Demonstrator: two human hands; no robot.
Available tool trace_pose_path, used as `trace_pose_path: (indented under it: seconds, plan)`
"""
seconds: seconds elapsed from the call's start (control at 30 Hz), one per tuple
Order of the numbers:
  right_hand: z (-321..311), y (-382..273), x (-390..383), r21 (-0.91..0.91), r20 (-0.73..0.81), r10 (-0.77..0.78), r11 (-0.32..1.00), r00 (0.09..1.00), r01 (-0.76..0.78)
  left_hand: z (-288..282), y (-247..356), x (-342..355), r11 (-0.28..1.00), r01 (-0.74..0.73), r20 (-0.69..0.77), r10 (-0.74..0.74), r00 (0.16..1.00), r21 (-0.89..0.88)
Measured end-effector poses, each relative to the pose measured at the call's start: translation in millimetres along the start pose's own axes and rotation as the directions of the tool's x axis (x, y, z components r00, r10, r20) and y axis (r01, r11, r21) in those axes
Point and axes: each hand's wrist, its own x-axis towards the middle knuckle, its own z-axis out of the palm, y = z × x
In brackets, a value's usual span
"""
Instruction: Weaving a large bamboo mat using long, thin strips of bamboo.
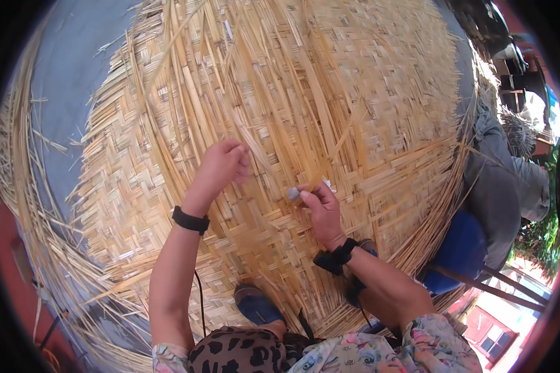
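A large woven mat (410, 93) of flat straw-coloured strips fills the middle. Loose long strips (196, 93) run lengthwise across its upper part. My left hand (225, 163) hovers above the mat with fingers curled in, slightly smeared by motion; whatever they hold, if anything, is hidden. To its right, my right hand (323, 214) pinches a small grey rounded piece (294, 194) between thumb and fingers. A yellowish strip (339, 146) slants up and away beside that hand; whether it is gripped cannot be made out.
Unwoven strip ends (28, 180) fringe the left side over grey ground (68, 68). My shoe (255, 303) rests on the mat. At the right, a person in grey clothing (494, 193) sits by a blue chair (457, 252) at the mat's edge.
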Motion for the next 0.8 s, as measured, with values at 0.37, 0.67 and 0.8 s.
trace_pose_path:
  seconds: [0.37, 0.67, 0.8]
  plan:
    - [12, -29, 15, -0.776, 0.402, -0.151, 0.468, 0.903, 0.424, 58, -49, -13, 0.924, -0.277, -0.166, 0.24, 0.957, -0.263]
    - [13, -17, 58, -0.651, 0.544, -0.257, 0.47, 0.798, 0.596, 42, -79, -19, 0.838, -0.512, 0.222, 0.544, 0.809, -0.19]
    - [10, -7, 81, -0.61, 0.747, -0.089, 0.304, 0.659, 0.732, 48, -117, -49, 0.704, -0.564, -0.318, 0.467, 0.825, -0.431]
